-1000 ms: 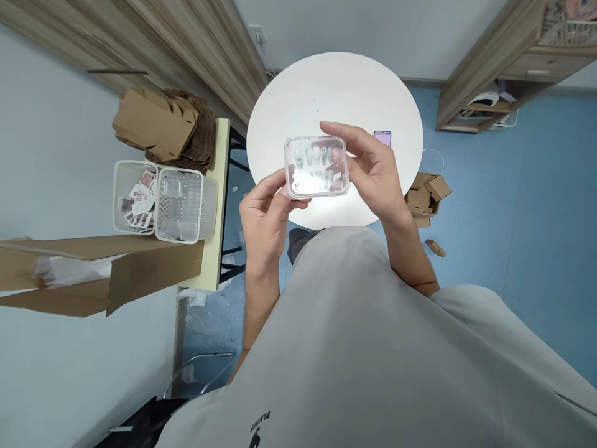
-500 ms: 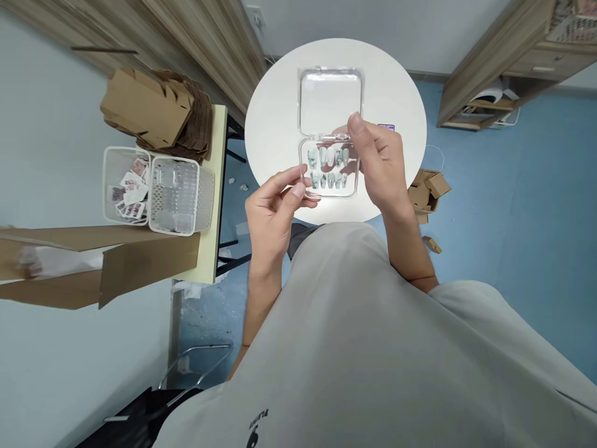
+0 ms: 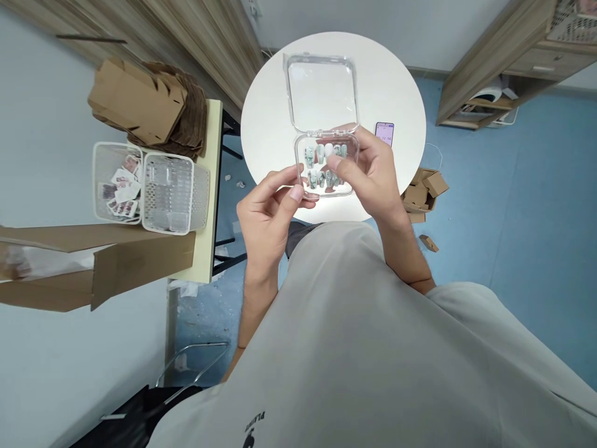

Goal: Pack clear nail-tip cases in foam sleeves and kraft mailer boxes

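A clear plastic case [image 3: 321,93] is held above the round white table, its lid raised on the far side. Two rows of green and white press-on nails [image 3: 321,154] lie in the case's lower half. My left hand [image 3: 268,214] pinches the near left corner between thumb and fingers. My right hand [image 3: 373,174] grips the right side, fingers behind the case and partly hidden. Its thumb reaches over the tray, touching or just above the nails; I cannot tell which.
On the round table [image 3: 261,124] a phone [image 3: 384,134] shows large digits. At left, a side table [image 3: 212,174] bears flattened cardboard boxes [image 3: 140,102], a basket of cards [image 3: 117,214] and a basket of clear cases [image 3: 168,229]. An open carton [image 3: 140,264] stands nearer; small boxes [image 3: 422,190] lie right.
My right thumb has moved from the hinge at the right edge down and left over the nails. The case has tilted slightly and shifted a little left. The phone is now fully uncovered.
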Available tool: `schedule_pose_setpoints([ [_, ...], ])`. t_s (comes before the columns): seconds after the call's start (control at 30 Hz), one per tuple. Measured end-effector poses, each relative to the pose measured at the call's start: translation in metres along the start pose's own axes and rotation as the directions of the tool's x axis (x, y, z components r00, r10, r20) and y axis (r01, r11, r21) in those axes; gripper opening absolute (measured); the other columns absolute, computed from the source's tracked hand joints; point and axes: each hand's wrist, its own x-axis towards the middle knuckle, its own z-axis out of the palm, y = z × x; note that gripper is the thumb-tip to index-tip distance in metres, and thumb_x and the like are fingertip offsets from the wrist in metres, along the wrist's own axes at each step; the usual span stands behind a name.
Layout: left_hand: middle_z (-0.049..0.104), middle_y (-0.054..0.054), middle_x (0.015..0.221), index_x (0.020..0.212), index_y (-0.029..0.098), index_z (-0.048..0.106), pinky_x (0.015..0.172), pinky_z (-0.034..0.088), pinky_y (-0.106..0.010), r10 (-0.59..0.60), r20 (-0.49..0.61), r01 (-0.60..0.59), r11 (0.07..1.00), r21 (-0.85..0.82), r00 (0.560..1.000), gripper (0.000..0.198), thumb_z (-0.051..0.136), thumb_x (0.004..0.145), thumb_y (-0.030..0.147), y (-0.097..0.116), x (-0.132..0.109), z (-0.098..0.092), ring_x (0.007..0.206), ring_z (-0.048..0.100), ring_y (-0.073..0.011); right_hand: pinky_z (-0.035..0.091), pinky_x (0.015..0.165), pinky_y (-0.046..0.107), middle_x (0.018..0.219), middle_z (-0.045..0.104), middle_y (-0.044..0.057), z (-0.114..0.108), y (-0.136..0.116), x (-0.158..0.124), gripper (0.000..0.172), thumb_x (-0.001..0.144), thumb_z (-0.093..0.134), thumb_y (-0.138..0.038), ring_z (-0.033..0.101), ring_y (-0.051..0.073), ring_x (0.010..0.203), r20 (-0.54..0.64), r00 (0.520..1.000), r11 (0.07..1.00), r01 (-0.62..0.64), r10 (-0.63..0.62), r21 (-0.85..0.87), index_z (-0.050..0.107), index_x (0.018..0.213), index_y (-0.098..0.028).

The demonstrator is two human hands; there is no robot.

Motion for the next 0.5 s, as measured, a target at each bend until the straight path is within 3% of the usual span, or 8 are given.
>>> schedule_pose_setpoints([
  [0.23,0.079,-0.001,0.104,0.126,0.033,0.086,0.085,0.071,-0.030,0.053,0.044,-0.054,0.998,0.022,0.998,0.038,0.086,0.099,0.059,-0.005,0.002,0.003,0.086,0.083,-0.0157,0.066,0.116,0.053,0.126,0.076,0.003,-0.009,0.016,0.002,0.057,0.105,0.064,-0.080,0.073,0.030,0.136,0.034,0.991,0.991,0.132,-0.132,0.006,0.074,0.123,-0.027],
  [0.5,0.080,-0.001,0.108,0.127,0.034,0.086,0.083,0.072,-0.030,0.054,0.053,-0.055,0.998,0.012,0.997,0.039,0.087,0.098,0.059,-0.007,0.003,0.005,0.090,0.084,-0.0171,0.062,0.120,0.057,0.129,0.076,0.004,-0.013,0.014,-0.001,0.051,0.107,0.064,-0.073,0.072,0.033,0.138,0.027,0.997,0.997,0.078,-0.078,-0.028,0.074,0.124,-0.027],
])
